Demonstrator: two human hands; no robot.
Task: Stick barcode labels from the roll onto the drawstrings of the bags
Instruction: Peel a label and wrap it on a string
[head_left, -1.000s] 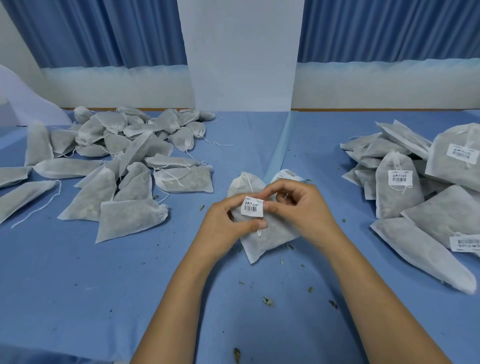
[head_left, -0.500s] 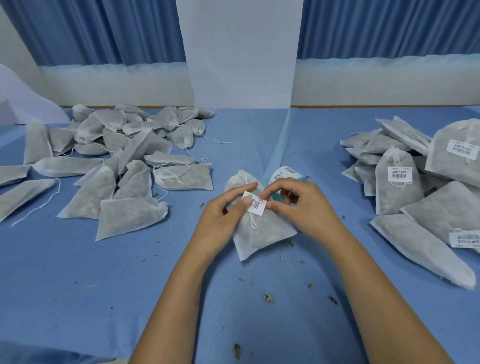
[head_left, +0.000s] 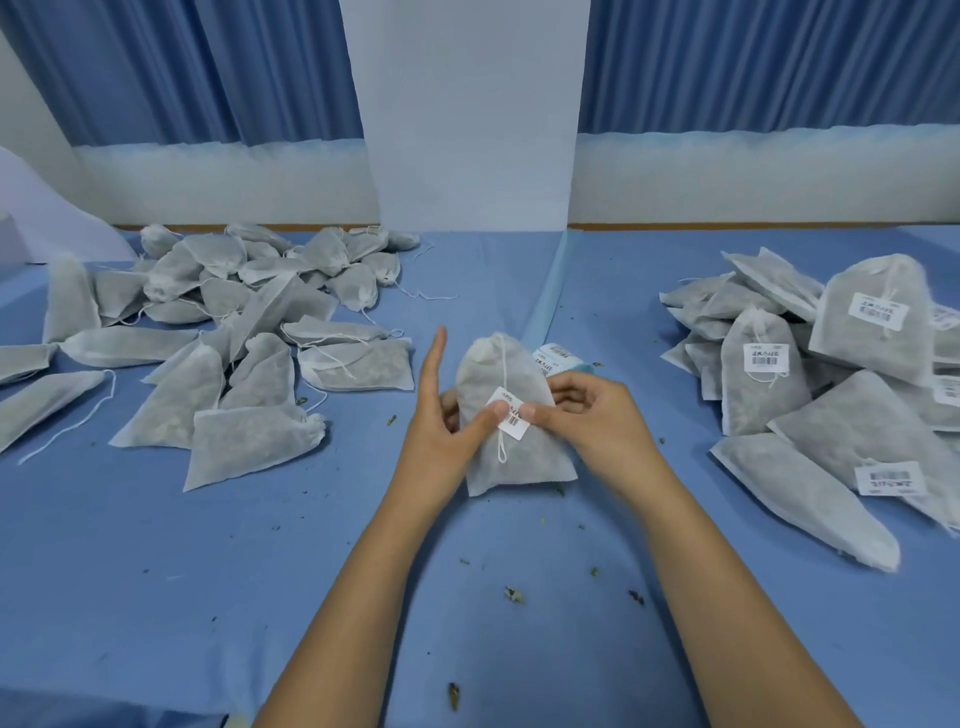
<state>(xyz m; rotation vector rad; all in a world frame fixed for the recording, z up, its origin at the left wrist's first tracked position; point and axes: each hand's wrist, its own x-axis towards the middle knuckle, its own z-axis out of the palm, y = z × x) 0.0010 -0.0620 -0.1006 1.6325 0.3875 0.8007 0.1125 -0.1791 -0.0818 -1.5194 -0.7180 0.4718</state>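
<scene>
A white mesh bag (head_left: 511, 467) lies upright on the blue table (head_left: 208, 571) in the middle. Its drawstring (head_left: 503, 364) runs down the front with a barcode label (head_left: 514, 423) stuck on it. My left hand (head_left: 436, 441) presses its thumb on the label's left edge, with the forefinger pointing straight up and the other fingers behind the bag. My right hand (head_left: 597, 421) pinches the label's right edge, thumb in front and curled fingers behind the bag. The label roll (head_left: 558, 358) peeks out behind the bag.
A heap of unlabelled bags (head_left: 249, 332) with loose strings fills the left side. Labelled bags (head_left: 831, 374) are piled at the right. Dried herb crumbs (head_left: 514, 595) dot the cloth near me. A white pillar (head_left: 467, 130) and blue curtains stand behind.
The bag has sunk lower and lies flatter on the table. Both thumbs now press the label onto the string, and my left forefinger has straightened upward.
</scene>
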